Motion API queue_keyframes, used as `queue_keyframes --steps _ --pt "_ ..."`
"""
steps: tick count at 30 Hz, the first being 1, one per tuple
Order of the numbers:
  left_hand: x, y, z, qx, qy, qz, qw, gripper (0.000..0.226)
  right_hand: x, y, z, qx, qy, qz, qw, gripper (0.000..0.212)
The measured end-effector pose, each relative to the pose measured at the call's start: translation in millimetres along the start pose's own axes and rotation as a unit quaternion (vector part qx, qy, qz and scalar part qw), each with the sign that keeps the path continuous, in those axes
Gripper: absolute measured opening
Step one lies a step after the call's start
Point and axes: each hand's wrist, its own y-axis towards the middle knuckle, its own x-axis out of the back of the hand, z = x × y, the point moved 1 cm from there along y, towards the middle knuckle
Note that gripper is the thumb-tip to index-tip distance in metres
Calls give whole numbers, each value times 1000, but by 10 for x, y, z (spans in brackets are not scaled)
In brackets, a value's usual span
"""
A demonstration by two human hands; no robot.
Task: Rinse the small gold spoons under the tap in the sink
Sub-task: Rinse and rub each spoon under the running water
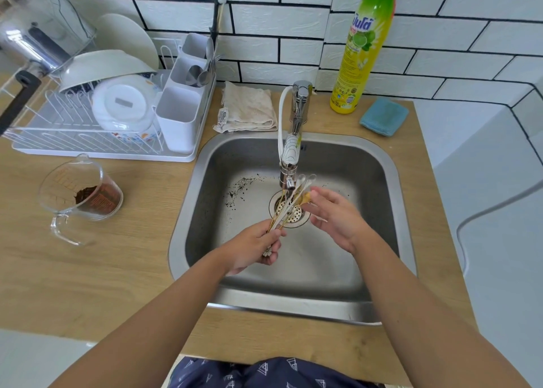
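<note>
Gold spoons [289,204]: a small bunch, held over the sink [379,164] drain, bowls up beneath the tap [289,164] spout. Your left hand [252,248]: fingers curled round the handles. Your right hand [335,218]: fingers straight, tips touching the spoon bowls. Nearby on the counter [132,255]: measuring jug [79,198], dish rack [97,117], folded cloth [249,108], detergent bottle [364,46], blue sponge [383,116].
</note>
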Motion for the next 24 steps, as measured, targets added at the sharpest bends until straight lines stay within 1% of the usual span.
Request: queue_keyframes --steps 1,3,6,7,11,16,18,21,22,24 --pt "9 -15 15 3 -9 -4 1000 21 6 2 -7 4 -12 -22 1000 26" --pt "2 -50 37 2 -24 -1 1000 17 -45 11 -42 13 -40 -34 999 23" --pt "-40 -98 61 3 -50 14 999 10 -188 48 -92 43 -44 -33 998 6" --pt "-48 -111 65 6 -63 17 998 10 -235 64 -103 53 -48 -35 997 4" --pt "-37 -148 64 17 -119 -3 993 12 -432 120 -171 80 -95 -39 991 21" --pt "-4 -183 90 14 -140 -34 989 10 -550 152 -193 104 -125 -76 984 18" --pt "-2 -190 97 13 -143 -49 988 11 -571 156 -181 105 -121 -59 985 18" --pt "11 -200 81 14 -145 -69 987 15 -594 138 -200 96 -100 2 990 22" --pt "18 -202 76 15 -143 -73 987 17 -589 134 -209 93 -98 6 991 21" --pt "43 -217 69 18 -138 -78 987 20 -568 128 -227 95 -92 -14 991 15"
